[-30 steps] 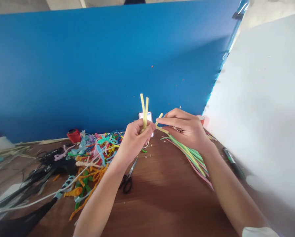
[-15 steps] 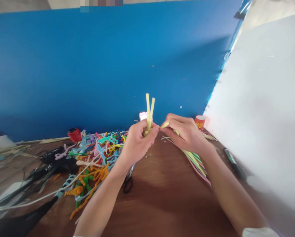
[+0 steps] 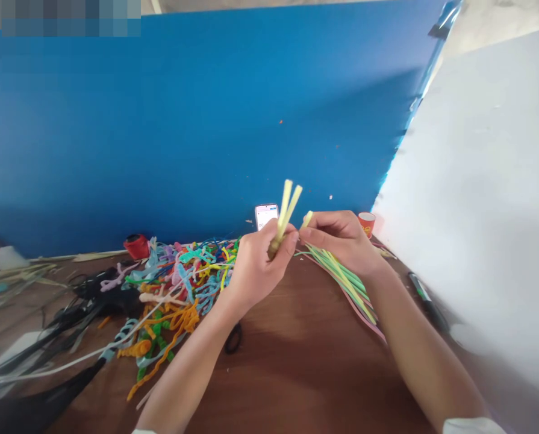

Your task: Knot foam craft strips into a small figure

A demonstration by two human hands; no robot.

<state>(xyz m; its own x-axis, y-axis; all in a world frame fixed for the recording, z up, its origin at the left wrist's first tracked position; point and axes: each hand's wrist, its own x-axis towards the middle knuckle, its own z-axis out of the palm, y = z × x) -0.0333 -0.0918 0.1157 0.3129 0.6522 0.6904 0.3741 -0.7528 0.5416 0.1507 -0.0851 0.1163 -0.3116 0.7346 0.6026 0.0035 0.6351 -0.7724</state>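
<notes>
In the middle of the view, my left hand (image 3: 261,258) is closed on a folded pale yellow pipe cleaner (image 3: 289,205). Two of its ends stick up above the fingers, leaning right. My right hand (image 3: 347,237) is closed just beside it, fingertips almost touching the left ones. A short yellow end (image 3: 308,219) shows between the right thumb and forefinger; whether it belongs to the same pipe cleaner is hidden. Below the right hand lies a bundle of pipe cleaners (image 3: 345,278) in green, yellow and pink.
A tangled pile of coloured pipe cleaners (image 3: 190,277) lies to the left. Behind my hands a phone (image 3: 266,215) leans on the blue panel (image 3: 206,120). Scissors (image 3: 233,339) are partly under my left arm. A red cup (image 3: 367,223) and a marker (image 3: 427,298) are at right.
My left hand has shifted right with the yellow pipe cleaner, whose upright ends lean further right. The right fingers have turned, and the short end there points more upward. More of the phone shows.
</notes>
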